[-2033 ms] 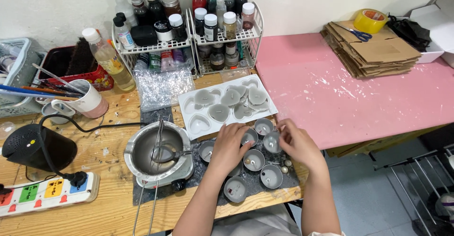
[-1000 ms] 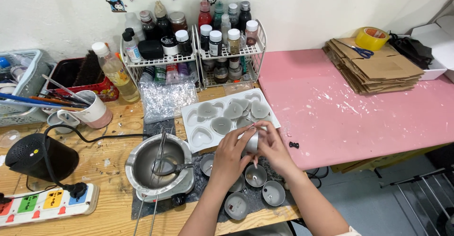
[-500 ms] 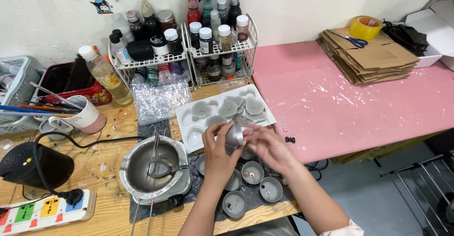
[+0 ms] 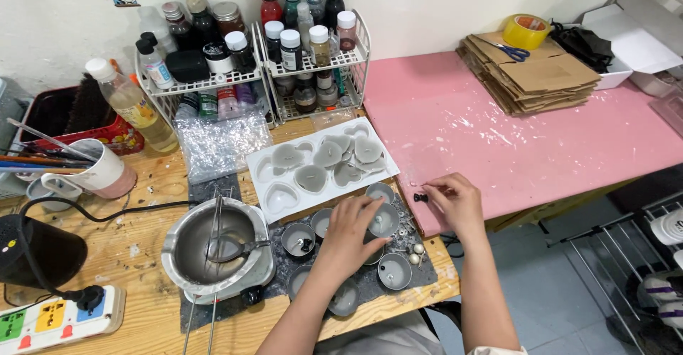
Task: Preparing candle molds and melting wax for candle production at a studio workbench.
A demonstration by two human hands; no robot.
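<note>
Two hands have split up since a moment ago: left hand (image 4: 348, 237) now rests fingers-curled on a small tin (image 4: 385, 220), right hand (image 4: 455, 202) pinches, I think, a tiny black bit (image 4: 420, 198) at the pink tabletop's (image 4: 498, 141) front edge.

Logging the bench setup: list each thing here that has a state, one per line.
left hand: resting on a small round tin
right hand: fingertips pinched at the pink table edge
metal pot: open, spoon inside
heart mould tray: partly filled
tape roll: lying flat on cardboard

left hand (image 4: 352, 230) on a small metal cup (image 4: 385, 219); right hand (image 4: 455, 200) beside a tiny black piece (image 4: 420, 198)
</note>
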